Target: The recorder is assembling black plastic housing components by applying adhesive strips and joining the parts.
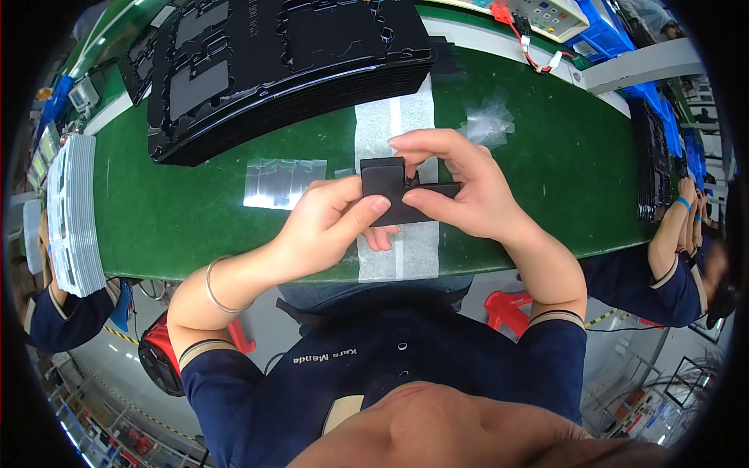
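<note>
Between both hands is a flat black L-shaped part (384, 181), held above the green table. My left hand (328, 218) grips its left side, thumb on top and fingers underneath. My right hand (470, 187) pinches its right arm with the thumb, while the index finger arches over toward the notch, where a small dark piece (411, 182) shows; I cannot make out what it is. Below the part lies a pale cloth strip (398, 261) running across the table. A clear plastic film sheet (285, 184) rests left of my left hand.
A tall stack of black moulded trays (289, 86) fills the back left of the green table (195, 226). White trays (74, 214) are piled at the left edge. Crumpled clear film (490, 123) lies back right. Co-workers' arms (676, 210) show at right, beside more black trays (649, 160).
</note>
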